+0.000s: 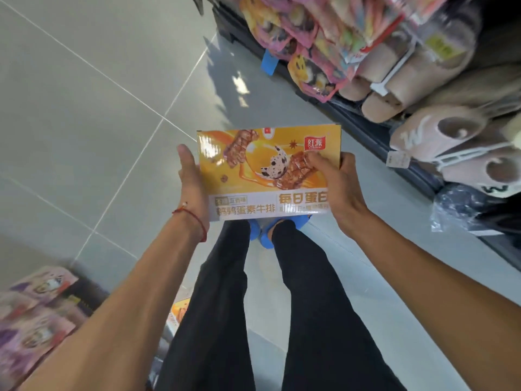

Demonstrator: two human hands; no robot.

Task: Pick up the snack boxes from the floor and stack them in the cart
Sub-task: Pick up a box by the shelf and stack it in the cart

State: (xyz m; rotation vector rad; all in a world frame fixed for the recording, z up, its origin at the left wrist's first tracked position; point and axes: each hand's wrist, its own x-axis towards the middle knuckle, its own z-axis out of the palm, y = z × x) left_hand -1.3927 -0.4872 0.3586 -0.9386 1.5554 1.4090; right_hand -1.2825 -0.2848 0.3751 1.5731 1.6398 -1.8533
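The yellow snack box (253,176) is held face-up in the air over the person's legs (225,306), clear of the floor (84,108). The left hand (191,187) grips its left edge, fingers hidden beneath; the right hand (335,193) pinches its right edge, thumb on top. Slippers (428,134) crowd the shelf (366,131) at right

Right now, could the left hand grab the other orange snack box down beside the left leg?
Probably not: the left hand grips the held snack box with the right hand, and the lower snack box sits half hidden behind forearm and leg.
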